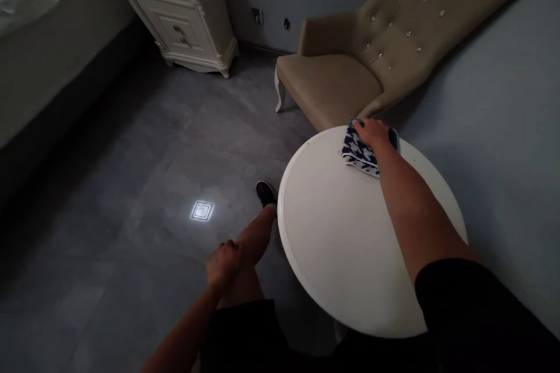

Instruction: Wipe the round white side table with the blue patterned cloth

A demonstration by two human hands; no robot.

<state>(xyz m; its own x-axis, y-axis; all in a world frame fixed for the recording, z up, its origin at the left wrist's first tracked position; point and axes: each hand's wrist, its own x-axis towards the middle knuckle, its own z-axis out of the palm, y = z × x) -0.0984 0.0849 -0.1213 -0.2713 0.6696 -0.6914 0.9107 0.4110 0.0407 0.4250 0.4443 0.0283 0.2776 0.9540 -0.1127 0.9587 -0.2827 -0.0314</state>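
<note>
My right hand (373, 131) is closed on a folded cloth (361, 148) with a dark blue and white houndstooth pattern. It presses the cloth against the far part of a round white table (336, 233). The palm and some fingertips are hidden from me. Lower and to the left, my left hand (224, 262) lies over my bent knee, its fingers curled round it, well apart from the table. A few small dark specks show on the tabletop near the cloth.
A tan tufted chair (332, 84) stands just behind the table, close to the grey wall (503, 99). A white nightstand (175, 23) is at the back, beside a bed (52, 58). A bright square light patch (202, 210) falls on the grey floor near my shoe (265, 192).
</note>
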